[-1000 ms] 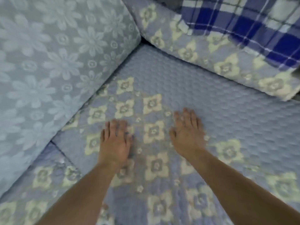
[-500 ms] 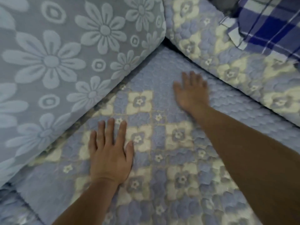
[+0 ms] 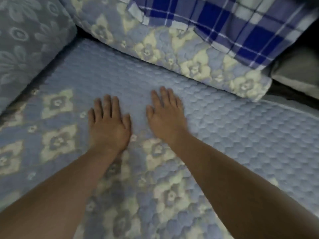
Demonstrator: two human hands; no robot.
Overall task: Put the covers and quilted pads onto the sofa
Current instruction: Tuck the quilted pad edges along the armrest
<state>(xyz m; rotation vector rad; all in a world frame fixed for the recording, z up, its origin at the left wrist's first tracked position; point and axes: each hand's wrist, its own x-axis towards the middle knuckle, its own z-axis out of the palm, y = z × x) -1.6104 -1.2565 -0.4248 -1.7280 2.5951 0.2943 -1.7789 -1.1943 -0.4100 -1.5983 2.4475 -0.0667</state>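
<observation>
Left hand and right hand lie flat, fingers straight, side by side on the pale blue quilted seat pad — holding nothing. I'd sweep outward toward the far floral-quilted cushion, pressing evenly — no bunching at the seam.

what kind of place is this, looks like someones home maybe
Most likely a home living room, seen at the corner of a sofa: a quilted pad covers the seat, a floral back cushion stands at the left, and a blue plaid cloth lies over the quilted cushion behind.
</observation>
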